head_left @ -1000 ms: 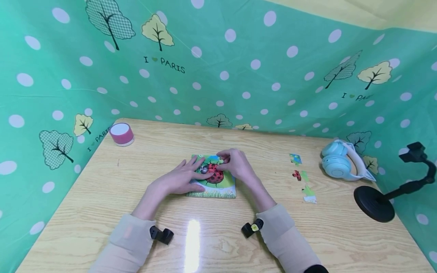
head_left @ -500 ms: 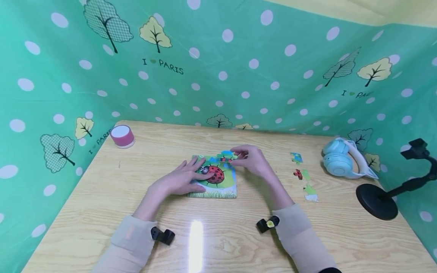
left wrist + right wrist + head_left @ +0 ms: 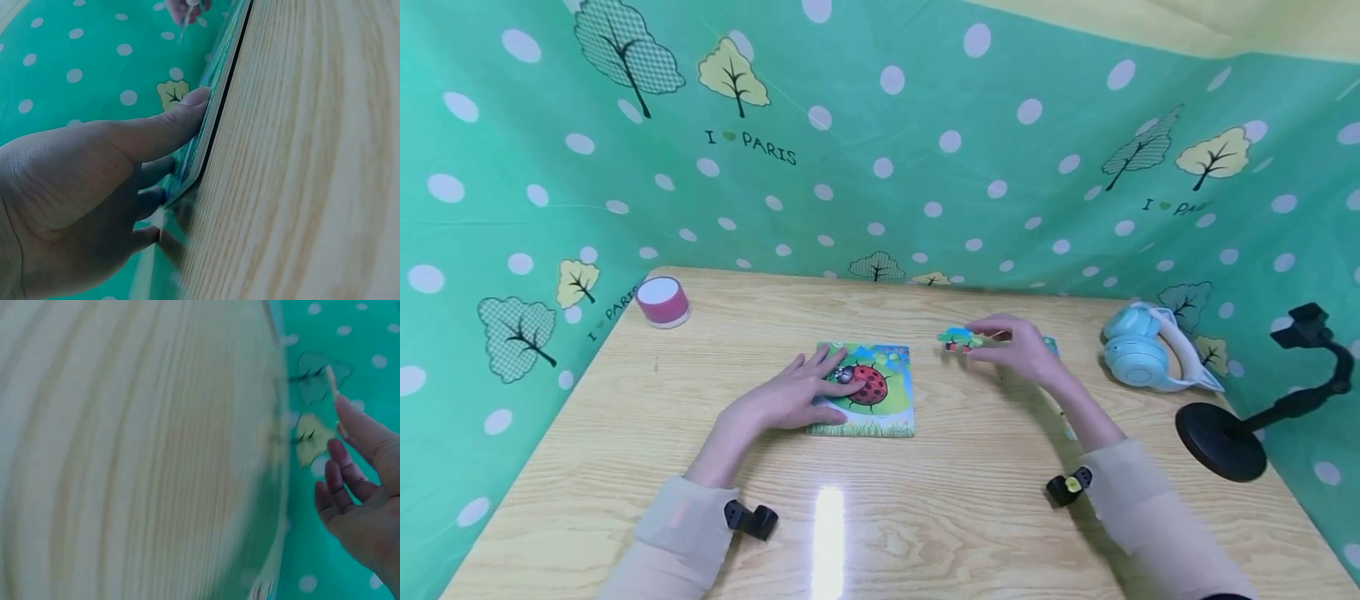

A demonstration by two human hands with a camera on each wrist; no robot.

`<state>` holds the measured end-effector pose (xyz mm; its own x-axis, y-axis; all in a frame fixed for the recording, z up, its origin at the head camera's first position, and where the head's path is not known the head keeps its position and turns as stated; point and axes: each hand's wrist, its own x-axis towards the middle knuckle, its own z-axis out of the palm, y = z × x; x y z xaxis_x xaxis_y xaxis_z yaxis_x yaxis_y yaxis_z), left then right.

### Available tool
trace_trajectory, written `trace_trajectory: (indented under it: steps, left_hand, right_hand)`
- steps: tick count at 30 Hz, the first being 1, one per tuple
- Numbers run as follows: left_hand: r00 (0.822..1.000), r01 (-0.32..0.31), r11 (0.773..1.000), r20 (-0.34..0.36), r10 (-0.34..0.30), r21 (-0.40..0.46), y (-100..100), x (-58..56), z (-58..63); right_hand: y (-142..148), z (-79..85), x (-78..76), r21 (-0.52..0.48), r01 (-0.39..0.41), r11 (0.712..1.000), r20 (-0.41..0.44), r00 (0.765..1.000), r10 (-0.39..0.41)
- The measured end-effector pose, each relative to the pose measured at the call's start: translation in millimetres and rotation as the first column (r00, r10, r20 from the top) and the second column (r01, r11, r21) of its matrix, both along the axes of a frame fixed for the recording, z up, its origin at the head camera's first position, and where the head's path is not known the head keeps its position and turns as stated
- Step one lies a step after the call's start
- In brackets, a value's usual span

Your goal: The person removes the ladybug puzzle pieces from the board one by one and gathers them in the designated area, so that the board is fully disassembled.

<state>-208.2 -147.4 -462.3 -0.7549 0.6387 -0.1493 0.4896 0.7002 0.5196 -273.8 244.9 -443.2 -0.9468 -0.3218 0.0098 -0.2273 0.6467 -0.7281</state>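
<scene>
A square ladybug puzzle board lies flat on the wooden table. My left hand rests on its left part with fingers spread; the left wrist view shows the thumb along the board's edge. To the right of the board, above the table, my right hand pinches a jigsaw piece in blue, green and red. That piece appears edge-on as a thin strip in the right wrist view. Loose jigsaw pieces lie farther right, partly hidden behind the right hand and forearm.
Light blue headphones lie at the right back, with a black stand in front of them. A pink and white round container-like object sits at the back left corner. A green dotted cloth hangs behind the table.
The right hand has lifted the jigsaw piece off the board's upper right and carried it to the right. The left hand has stayed on the board.
</scene>
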Motion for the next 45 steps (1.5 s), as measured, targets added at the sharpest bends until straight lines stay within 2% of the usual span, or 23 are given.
trace_trajectory:
  steps: [10, 18, 31, 40, 45]
  left_hand:
    - [1.0, -0.007, 1.0, 0.002, 0.007, -0.005, -3.6, 1.2, 2.4]
    - [1.0, -0.007, 1.0, -0.004, 0.007, 0.0, -2.8, -0.4, 1.4]
    - [1.0, 0.001, 1.0, -0.003, -0.001, 0.004, 0.5, -1.2, 1.6]
    - [1.0, -0.001, 1.0, 0.002, 0.001, 0.008, -0.2, -0.4, 3.1]
    - [1.0, -0.01, 1.0, 0.005, 0.01, 0.01, -0.5, 0.0, 3.5]
  right_hand:
    - [48.0, -7.0, -10.8, 0.125, -0.002, 0.992, -0.041, 0.999, 0.007]
    - [68.0, -12.0, -18.7, 0.195, -0.003, 0.981, -0.026, 1.0, 0.008]
    - [80.2, -18.8, -28.1, 0.245, -0.025, 0.969, -0.017, 0.999, 0.03]
    - [79.5, -13.5, -28.2, 0.279, -0.052, 0.959, 0.009, 0.999, 0.052]
    - [77.7, -10.4, -27.1, 0.273, -0.034, 0.961, 0.002, 0.999, 0.034]
